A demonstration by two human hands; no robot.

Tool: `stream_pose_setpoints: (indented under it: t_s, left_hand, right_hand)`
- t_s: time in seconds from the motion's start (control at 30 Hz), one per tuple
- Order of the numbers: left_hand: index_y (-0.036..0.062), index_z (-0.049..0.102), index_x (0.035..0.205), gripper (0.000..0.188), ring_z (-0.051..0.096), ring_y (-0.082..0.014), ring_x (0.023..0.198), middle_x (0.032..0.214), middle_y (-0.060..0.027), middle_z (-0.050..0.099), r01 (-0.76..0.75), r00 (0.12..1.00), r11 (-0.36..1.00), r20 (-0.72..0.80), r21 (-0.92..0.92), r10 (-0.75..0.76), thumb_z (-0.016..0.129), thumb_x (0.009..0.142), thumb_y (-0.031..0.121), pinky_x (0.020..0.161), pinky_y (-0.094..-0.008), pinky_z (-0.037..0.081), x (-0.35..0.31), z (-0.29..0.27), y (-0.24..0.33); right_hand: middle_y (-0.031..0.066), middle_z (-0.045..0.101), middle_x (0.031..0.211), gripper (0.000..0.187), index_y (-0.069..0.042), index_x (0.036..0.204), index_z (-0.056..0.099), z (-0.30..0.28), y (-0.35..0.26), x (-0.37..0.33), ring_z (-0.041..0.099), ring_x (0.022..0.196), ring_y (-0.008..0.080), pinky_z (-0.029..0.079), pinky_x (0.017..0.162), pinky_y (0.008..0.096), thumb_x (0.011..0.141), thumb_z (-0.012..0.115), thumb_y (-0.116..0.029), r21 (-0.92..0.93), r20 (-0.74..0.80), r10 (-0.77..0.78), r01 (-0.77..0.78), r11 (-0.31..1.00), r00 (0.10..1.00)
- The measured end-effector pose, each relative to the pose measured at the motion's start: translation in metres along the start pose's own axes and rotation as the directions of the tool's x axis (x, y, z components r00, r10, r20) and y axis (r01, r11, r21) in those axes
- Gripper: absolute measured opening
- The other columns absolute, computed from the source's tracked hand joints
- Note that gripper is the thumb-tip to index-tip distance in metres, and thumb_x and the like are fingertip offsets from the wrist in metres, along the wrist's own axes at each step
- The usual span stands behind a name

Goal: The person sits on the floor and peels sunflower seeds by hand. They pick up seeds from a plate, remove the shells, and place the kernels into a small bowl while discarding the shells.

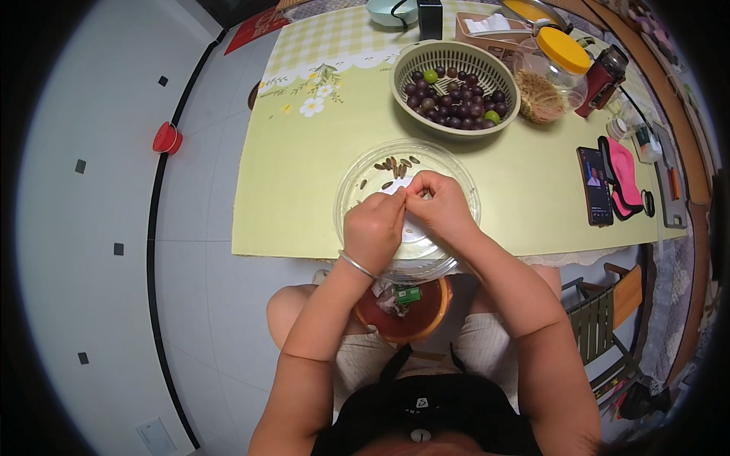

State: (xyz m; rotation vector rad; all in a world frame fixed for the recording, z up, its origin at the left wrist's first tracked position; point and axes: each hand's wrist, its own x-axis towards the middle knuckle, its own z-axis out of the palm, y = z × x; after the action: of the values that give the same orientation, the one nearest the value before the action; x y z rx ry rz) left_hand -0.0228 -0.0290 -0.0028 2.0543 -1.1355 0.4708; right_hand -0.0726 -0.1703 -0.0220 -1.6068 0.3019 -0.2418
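Observation:
My left hand and my right hand meet fingertip to fingertip above a clear round plastic tray. Both are closed in a pinch, and whatever sits between the fingers is too small and covered to make out. Several brown, elongated seeds, like sunflower seeds in their shells, lie in the far part of the tray. A small pale piece rests nearer me, beside my left hand. The tray's near edge reaches the table's front edge. My hands hide part of its middle.
Beyond the tray stands a colander of dark grapes. To its right are a yellow-lidded jar and a dark red flask. A phone lies by a pink-and-black item. Below the table edge is a reddish bin holding waste.

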Motion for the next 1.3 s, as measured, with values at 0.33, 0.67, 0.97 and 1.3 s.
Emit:
stream_pose_setpoints:
  t_s: [0.33, 0.67, 0.97, 1.3]
  left_hand:
    - [0.0036, 0.070, 0.097, 0.019, 0.058, -0.0244, 0.054, 0.066, -0.0074, 0.057, -0.038, 0.997, 0.996, 0.066, 0.081, 0.032, 0.065, 0.080, 0.006, 0.048, -0.0357, 0.048, -0.006, 0.002, -0.004]
    - [0.0025, 0.069, 0.097, 0.020, 0.060, -0.0262, 0.057, 0.069, -0.0093, 0.061, 0.021, 1.000, 1.000, 0.000, -0.004, -0.021, 0.066, 0.077, 0.003, 0.052, -0.0360, 0.050, -0.005, 0.002, 0.001]
    - [0.0012, 0.068, 0.098, 0.023, 0.059, -0.0264, 0.059, 0.068, -0.0100, 0.060, 0.036, 0.999, 0.999, -0.027, -0.029, -0.037, 0.065, 0.076, 0.001, 0.052, -0.0366, 0.049, -0.006, 0.004, 0.004]
    - [0.0008, 0.068, 0.097, 0.022, 0.059, -0.0277, 0.059, 0.067, -0.0112, 0.059, 0.035, 0.998, 0.997, -0.048, -0.065, -0.038, 0.065, 0.076, -0.001, 0.052, -0.0378, 0.049, -0.005, 0.005, 0.003]
  right_hand:
    - [0.0035, 0.062, 0.069, 0.011, -0.001, 0.073, 0.061, 0.006, 0.003, -0.001, 0.055, 0.065, 0.0091, 0.047, 0.060, 0.0254, 0.078, 0.067, -0.007, -0.017, 0.003, 0.016, -0.015, 1.000, 1.000]
    - [0.0040, 0.059, 0.063, 0.012, -0.001, 0.072, 0.059, 0.009, -0.005, -0.006, 0.053, 0.060, 0.0101, 0.045, 0.056, 0.0265, 0.076, 0.067, -0.008, -0.108, -0.068, -0.123, 0.116, 0.987, 0.990]
    - [0.0039, 0.060, 0.064, 0.012, -0.001, 0.071, 0.059, 0.008, -0.007, -0.006, 0.054, 0.061, 0.0093, 0.045, 0.056, 0.0259, 0.077, 0.067, -0.007, -0.102, -0.055, -0.115, 0.109, 0.989, 0.992]
    - [0.0026, 0.059, 0.064, 0.011, -0.002, 0.071, 0.058, 0.007, -0.003, -0.003, 0.051, 0.061, 0.0076, 0.044, 0.056, 0.0250, 0.076, 0.067, -0.006, -0.060, -0.047, -0.123, 0.120, 0.991, 0.991]
